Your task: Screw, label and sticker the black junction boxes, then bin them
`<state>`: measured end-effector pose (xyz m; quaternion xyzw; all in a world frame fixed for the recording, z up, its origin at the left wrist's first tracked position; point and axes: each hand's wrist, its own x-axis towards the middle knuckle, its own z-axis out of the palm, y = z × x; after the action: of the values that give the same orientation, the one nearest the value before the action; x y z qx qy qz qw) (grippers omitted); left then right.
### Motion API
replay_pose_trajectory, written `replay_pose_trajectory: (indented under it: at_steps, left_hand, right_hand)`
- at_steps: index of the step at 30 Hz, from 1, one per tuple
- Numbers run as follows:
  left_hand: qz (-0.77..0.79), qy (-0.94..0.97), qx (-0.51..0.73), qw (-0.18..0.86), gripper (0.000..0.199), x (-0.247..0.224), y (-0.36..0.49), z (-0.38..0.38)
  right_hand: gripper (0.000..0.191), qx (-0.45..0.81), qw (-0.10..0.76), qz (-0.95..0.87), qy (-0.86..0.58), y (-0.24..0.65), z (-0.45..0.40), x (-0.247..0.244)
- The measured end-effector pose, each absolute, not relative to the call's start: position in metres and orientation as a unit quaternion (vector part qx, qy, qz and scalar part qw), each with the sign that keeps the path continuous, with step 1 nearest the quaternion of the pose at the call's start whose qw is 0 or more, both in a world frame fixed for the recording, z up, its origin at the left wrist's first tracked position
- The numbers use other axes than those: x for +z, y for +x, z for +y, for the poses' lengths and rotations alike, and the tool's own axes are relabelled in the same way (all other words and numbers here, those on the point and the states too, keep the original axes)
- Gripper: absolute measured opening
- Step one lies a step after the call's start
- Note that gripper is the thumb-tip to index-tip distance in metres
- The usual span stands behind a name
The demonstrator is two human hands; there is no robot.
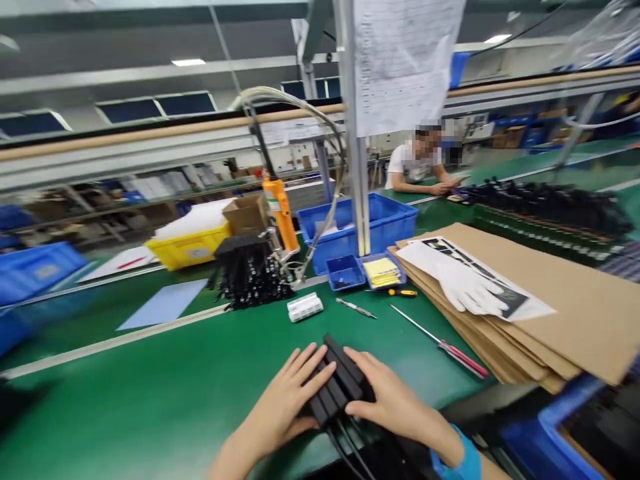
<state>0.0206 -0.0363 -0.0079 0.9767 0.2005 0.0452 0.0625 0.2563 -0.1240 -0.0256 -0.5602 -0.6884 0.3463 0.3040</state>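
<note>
Several black, box-shaped power adapters [341, 377] lie side by side in a bundle near the front edge of the green table, their black cords [350, 448] trailing toward me. My left hand [285, 401] grips the bundle from the left, with fingers laid across the top. From the right, my right hand [393, 395] holds the same bundle between thumb and fingers. Beyond them on the table are a white roll-shaped item [305, 307], a pen [356, 308] and a long red-handled screwdriver [463, 357]. The adapters' undersides are hidden.
Cardboard sheets [565, 287] with white gloves [465, 288] are stacked at right. A metal post [357, 173], a large blue bin [390, 213], small blue trays [345, 273], an orange tool [281, 213] and a black cable bundle [253, 273] stand behind. A person [413, 163] sits farther back.
</note>
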Motion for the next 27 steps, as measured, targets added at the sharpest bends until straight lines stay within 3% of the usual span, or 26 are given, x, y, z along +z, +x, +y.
replay_pose_trajectory:
  at_steps: [5,9,12,15,19,22,27]
  left_hand:
    - [0.202,0.977,0.056,0.046,0.114,-0.011,0.015,-0.040]
    - [0.190,0.976,0.088,0.061,0.109,-0.019,0.008,-0.036]
    - [0.185,0.971,0.137,0.064,0.097,-0.026,0.004,-0.032]
    - [0.152,0.971,0.181,0.024,0.084,-0.031,0.002,-0.031]
    - [0.142,0.966,0.213,-0.029,0.068,-0.033,0.001,-0.030]
    - [0.141,0.963,0.223,-0.051,0.056,-0.032,-0.002,-0.025]
    - [0.082,0.963,0.243,-0.085,0.035,-0.031,0.002,-0.011]
  right_hand:
    - [0.078,0.310,0.238,-0.766,-0.511,0.268,-0.133,-0.010]
    - [0.079,0.186,0.183,-0.865,-0.428,0.282,-0.120,0.000]
    - [0.074,0.034,0.140,-0.925,-0.352,0.285,-0.100,-0.001]
    - [0.050,-0.104,0.099,-0.958,-0.250,0.286,-0.079,-0.004]
    - [0.028,-0.176,0.110,-0.967,-0.147,0.287,-0.051,-0.002]
    - [0.025,-0.195,0.118,-0.970,-0.081,0.283,-0.035,0.004]
    - [0.032,-0.234,0.058,-0.969,-0.045,0.285,-0.047,0.014]
